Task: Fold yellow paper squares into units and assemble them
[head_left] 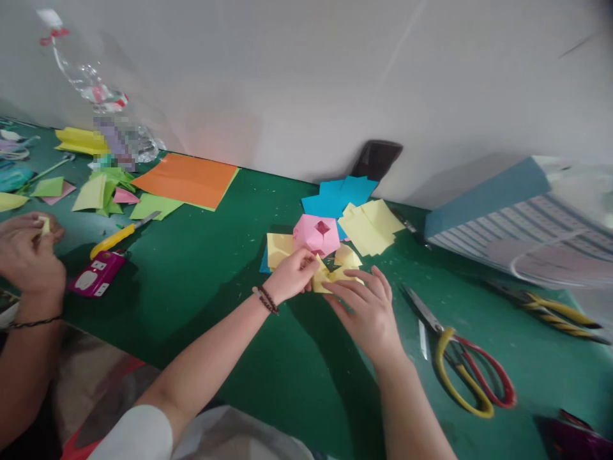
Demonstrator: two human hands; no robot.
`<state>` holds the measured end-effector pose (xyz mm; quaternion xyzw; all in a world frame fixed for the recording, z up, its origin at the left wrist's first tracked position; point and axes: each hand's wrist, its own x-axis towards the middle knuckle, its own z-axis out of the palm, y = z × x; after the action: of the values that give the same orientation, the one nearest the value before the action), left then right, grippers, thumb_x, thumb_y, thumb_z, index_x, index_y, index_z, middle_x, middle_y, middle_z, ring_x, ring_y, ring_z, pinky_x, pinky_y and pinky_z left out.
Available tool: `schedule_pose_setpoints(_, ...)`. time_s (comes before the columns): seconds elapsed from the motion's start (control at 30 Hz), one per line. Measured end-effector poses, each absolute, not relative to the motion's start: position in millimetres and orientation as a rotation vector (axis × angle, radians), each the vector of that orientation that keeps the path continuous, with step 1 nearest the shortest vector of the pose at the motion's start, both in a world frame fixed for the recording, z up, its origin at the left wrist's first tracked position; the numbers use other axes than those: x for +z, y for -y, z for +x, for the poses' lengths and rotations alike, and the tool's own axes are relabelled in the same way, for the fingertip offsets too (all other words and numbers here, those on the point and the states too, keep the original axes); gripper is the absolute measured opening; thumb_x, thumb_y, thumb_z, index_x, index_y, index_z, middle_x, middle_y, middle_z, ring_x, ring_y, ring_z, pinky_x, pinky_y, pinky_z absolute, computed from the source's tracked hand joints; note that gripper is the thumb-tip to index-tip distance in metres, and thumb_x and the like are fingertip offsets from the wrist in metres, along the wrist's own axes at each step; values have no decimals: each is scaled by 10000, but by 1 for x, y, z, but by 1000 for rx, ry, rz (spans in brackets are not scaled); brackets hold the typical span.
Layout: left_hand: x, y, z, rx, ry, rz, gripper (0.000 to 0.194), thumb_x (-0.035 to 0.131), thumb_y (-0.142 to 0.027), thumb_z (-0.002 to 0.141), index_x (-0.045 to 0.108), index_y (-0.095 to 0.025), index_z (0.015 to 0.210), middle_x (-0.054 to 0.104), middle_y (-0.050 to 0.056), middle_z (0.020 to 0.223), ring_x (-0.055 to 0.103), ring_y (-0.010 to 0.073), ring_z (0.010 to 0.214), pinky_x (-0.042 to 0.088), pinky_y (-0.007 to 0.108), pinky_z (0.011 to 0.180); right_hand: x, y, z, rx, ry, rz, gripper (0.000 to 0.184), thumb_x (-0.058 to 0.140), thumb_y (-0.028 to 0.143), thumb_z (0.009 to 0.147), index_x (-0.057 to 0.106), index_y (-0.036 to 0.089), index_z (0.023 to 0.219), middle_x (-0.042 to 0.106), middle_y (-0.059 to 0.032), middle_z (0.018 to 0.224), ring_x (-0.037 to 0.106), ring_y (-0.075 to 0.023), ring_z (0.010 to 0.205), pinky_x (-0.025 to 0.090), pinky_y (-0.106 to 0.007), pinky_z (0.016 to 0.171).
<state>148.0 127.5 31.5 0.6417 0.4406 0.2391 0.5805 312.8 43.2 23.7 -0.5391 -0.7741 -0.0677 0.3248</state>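
Between my two hands is a piece of folded yellow paper [322, 278], with creased flaps standing up. My left hand [294, 275] pinches its left edge. The fingers of my right hand [366, 306] are bent around its right side, thumb below, gripping it. Just behind the hands sits a pink folded paper ball [311, 235] with an opening in its side. A small folded yellow piece [348, 257] lies right of the ball. Yellow paper squares [279, 248] rest on blue paper at its left. Fingertips of both hands are partly hidden.
Blue sheets [335, 195], pale yellow sheets [371, 225] and a dark phone [378, 160] are at the wall. Scissors [460, 358], pliers [555, 312] and a paper bag [498, 217] stand right. Left are orange paper [189, 179], a utility knife [115, 239] and a co-worker's hands [31, 249].
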Motion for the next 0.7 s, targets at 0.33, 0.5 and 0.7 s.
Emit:
schedule_pose_setpoints(0.33,30,-128,161,473,-1389,2195,181,553,-298,888,550,-152,994,663,57,886,643,220,802,477,311,668,43,-26,320,294,1250,-1628,116,722,340,779,710,248,849,693,-4,762,615,-154,633,506,-296,588)
schedule_pose_setpoints(0.5,26,-124,155,506,-1247,2354,332,513,-106,821,589,-194,1132,588,60,1135,632,180,838,504,298,689,29,-31,317,206,1147,-1654,169,702,350,795,705,222,905,693,-24,813,647,-164,698,536,-314,668)
schedule_pose_setpoints(0.7,21,-120,149,574,-1061,2404,193,512,-37,788,647,-156,857,592,79,1109,621,203,977,528,319,813,18,-42,316,23,1516,-1572,99,605,283,878,682,238,922,702,-29,829,644,-169,718,521,-318,673)
